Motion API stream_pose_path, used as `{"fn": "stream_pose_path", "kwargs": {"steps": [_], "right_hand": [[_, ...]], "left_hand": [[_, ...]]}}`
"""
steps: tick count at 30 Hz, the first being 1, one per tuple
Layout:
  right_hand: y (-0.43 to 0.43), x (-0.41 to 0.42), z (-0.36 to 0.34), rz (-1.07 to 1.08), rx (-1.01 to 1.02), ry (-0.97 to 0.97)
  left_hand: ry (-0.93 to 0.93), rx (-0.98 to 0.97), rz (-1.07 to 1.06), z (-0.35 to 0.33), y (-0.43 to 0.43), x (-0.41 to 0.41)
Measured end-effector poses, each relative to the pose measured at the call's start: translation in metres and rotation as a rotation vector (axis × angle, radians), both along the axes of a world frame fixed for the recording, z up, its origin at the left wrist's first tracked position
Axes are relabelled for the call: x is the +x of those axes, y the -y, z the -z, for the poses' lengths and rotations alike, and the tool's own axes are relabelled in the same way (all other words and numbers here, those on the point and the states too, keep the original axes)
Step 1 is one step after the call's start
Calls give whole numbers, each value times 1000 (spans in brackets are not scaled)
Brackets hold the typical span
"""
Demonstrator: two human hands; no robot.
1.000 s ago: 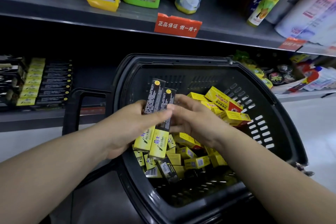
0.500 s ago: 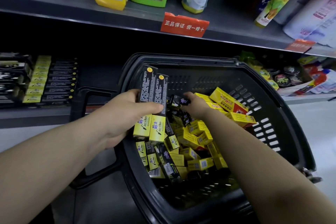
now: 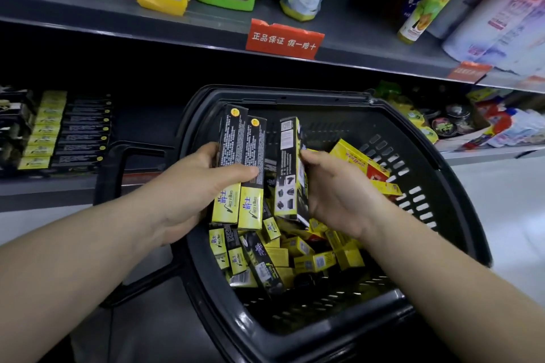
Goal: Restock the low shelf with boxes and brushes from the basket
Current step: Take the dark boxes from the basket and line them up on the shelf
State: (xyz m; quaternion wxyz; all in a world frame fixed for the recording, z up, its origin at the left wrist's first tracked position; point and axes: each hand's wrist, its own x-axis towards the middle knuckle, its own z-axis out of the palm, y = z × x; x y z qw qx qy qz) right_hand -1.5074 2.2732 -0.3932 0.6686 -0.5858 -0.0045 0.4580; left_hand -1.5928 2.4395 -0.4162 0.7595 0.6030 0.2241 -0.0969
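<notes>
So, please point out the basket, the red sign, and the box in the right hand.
basket (image 3: 460, 216): head view, right wall.
red sign (image 3: 284, 39): head view, middle of its face.
box (image 3: 287, 168): head view, black front face.

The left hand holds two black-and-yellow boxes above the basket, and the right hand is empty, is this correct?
Not quite. In the head view the right hand is not empty: its fingers hold a third black-and-yellow box upright. The rest stands: the left hand holds two black-and-yellow boxes above the basket.

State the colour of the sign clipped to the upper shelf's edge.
Red sign with white characters, seen best in the head view.
</notes>
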Motion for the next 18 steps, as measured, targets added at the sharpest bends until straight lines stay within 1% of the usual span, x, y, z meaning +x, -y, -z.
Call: {"fn": "stream_pose_path", "kwargs": {"steps": [3,7,10,14,18], "right_hand": [[-9,-15,8,110,-3,-34],[-11,-19,17,233,14,-141],[-9,-12,17,226,52,-179],[-6,-7,16,186,43,-132],[-5,-4,19,256,32,-125]], "left_hand": [[3,-32,43,1,10,-5],[5,-81,48,3,17,-7],[9,-90,34,2,15,-7],[21,-77,8,2,13,-6],[23,-85,-2,1,13,-6]]}}
